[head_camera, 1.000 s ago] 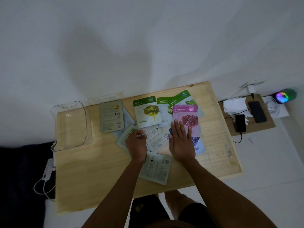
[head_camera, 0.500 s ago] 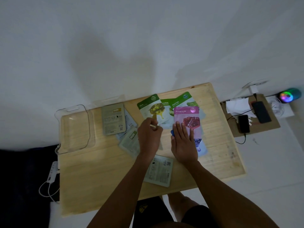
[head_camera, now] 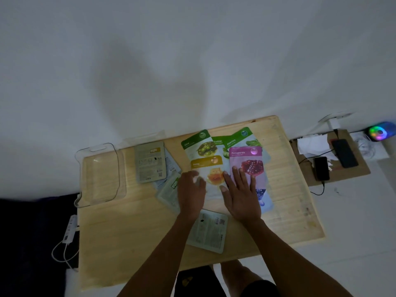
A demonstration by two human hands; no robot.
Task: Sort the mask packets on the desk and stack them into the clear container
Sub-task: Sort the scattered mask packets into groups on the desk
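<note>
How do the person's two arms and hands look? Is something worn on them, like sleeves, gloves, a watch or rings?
Both forearms are bare as far as the picture shows: no sleeves, no gloves. The left hand and the right hand show no watch or bracelet at the wrists, and I can see no rings, though the light is dim. The fingernails look short and unpainted.

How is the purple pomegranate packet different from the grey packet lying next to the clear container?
The pomegranate packet shows a purple printed front with a fruit picture; the grey packet shows small print and a QR code. The right hand rests flat on the pomegranate packet, while nothing touches the grey one. The pomegranate packet overlaps other packets; the grey one only covers a bluish packet's edge. Both lie flat on the wooden desk.
</note>
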